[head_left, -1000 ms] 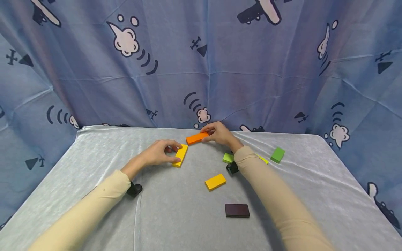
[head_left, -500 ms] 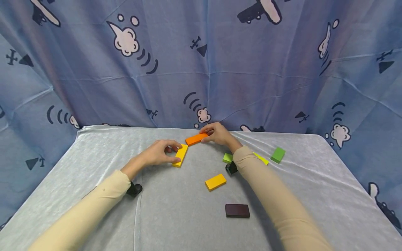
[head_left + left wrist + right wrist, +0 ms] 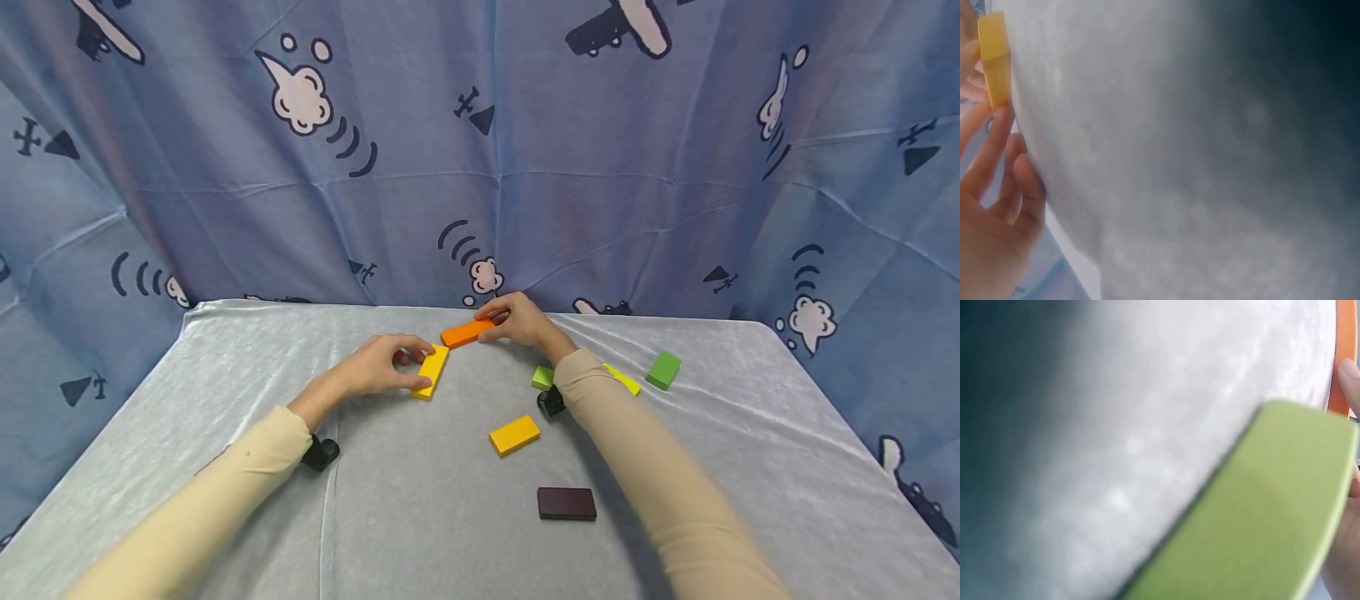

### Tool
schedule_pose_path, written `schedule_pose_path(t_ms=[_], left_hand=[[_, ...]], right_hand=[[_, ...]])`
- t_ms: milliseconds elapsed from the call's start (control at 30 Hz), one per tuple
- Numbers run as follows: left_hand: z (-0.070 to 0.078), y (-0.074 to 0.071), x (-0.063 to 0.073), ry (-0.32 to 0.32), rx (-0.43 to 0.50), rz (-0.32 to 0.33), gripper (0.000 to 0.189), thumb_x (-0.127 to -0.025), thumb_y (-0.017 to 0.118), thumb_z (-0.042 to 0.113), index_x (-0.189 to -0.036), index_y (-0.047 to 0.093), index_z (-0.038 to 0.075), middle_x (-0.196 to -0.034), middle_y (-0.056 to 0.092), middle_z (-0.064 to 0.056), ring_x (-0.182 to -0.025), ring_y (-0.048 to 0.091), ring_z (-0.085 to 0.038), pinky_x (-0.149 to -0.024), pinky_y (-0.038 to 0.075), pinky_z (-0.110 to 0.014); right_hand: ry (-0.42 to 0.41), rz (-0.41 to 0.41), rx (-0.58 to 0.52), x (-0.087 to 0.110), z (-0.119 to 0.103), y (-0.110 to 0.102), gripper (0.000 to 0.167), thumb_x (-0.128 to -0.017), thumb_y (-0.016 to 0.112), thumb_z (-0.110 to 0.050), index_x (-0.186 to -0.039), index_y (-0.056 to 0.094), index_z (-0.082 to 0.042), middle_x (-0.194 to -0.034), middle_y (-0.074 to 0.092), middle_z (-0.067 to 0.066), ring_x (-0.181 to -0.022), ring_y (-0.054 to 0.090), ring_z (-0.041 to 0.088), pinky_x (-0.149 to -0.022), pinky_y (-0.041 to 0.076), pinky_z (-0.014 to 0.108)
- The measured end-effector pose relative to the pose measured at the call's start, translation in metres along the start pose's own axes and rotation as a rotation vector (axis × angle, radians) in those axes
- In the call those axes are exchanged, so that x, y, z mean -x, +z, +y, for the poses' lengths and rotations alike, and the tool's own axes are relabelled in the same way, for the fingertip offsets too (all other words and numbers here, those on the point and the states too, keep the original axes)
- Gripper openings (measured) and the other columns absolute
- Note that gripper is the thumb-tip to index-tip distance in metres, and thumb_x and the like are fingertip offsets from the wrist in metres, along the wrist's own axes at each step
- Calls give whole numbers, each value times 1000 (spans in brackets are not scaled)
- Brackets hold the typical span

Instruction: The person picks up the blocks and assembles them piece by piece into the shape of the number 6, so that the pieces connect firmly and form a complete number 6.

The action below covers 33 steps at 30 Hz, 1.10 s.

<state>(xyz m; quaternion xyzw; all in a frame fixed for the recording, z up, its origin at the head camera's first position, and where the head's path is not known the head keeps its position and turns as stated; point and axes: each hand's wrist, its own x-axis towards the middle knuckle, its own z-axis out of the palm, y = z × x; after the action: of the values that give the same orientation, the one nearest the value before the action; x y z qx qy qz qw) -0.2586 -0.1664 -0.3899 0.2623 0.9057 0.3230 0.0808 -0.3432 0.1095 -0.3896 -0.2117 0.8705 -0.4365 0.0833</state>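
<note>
Near the far edge of the pale grey cloth, the right hand pinches 1 end of the orange block, thumb on the near side, fingers on the far side. That block has crept slightly leftward, so its free end is closer to the yellow block, which has not moved; the left hand grips it between thumb and fingers. This reads as fine positioning of 1 block against the other (whether the 2 touch, I cannot tell). Both are slim, flat bars with smooth faces and crisp edges, perhaps painted wood.

Further out, the light green block lies just beside the right wrist. Past the right sleeve, which partly covers it, is the lime-yellow block, then the stubby green block. Closer to the person lie the other yellow block and the dark brown block, both oblong. The cloth has a soft, velvety sheen; behind it hangs the creased blue curtain
</note>
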Motion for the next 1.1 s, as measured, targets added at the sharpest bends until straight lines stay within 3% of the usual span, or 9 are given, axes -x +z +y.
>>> schedule_pose_path(t_ms=[167,467,1100], left_hand=[[0,0,1,15,3,11,49,-87,84,28,-129,69,9,-112,68,-4,-102,63,-23,-92,49,-42],[3,-1,-1,-25,13,-10,50,-87,84,29,-131,68,12,-114,67,-3,-104,62,-22,-94,48,-40],[3,-2,0,-27,6,-13,50,-87,84,28,-132,67,12,-114,67,-3,-104,62,-22,-93,48,-40]], right_hand=[[-18,-9,-7,-1,3,0,35,-81,84,2,-115,74,6,-112,72,15,-104,64,29,-94,50,37],[-10,-10,-32,-3,6,-1,34,-81,84,5,-114,75,5,-112,72,13,-104,63,28,-94,50,36],[-10,-66,-51,1,-3,-6,38,-84,81,5,-120,71,8,-118,70,17,-111,63,31,-97,49,38]])
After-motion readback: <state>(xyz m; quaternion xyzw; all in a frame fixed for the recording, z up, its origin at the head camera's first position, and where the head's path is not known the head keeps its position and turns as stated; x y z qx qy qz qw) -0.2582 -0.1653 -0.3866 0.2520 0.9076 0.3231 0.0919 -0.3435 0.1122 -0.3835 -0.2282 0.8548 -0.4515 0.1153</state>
